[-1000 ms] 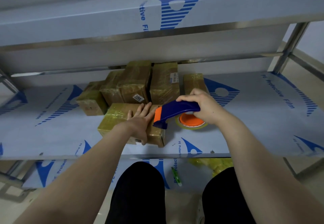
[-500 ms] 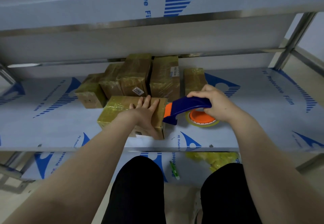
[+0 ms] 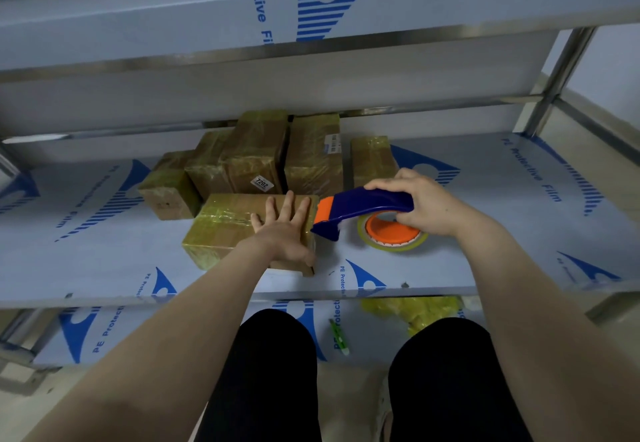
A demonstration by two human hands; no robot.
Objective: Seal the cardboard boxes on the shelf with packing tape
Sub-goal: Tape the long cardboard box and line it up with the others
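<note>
A label (image 3: 262, 183) reads 7202; the shelf (image 3: 502, 240) reads PE Protective Film.

Front box (image 3: 225, 230) on shelf (image 3: 502, 233), other boxes (image 3: 311, 154) behind, tape dispenser (image 3: 367, 209) just right.

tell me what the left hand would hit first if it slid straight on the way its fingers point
Probably the upright taped box just behind the front box that the left hand lies flat on; its fingers point at it, close to the box labelled 7202. Depth is unclear.
</note>
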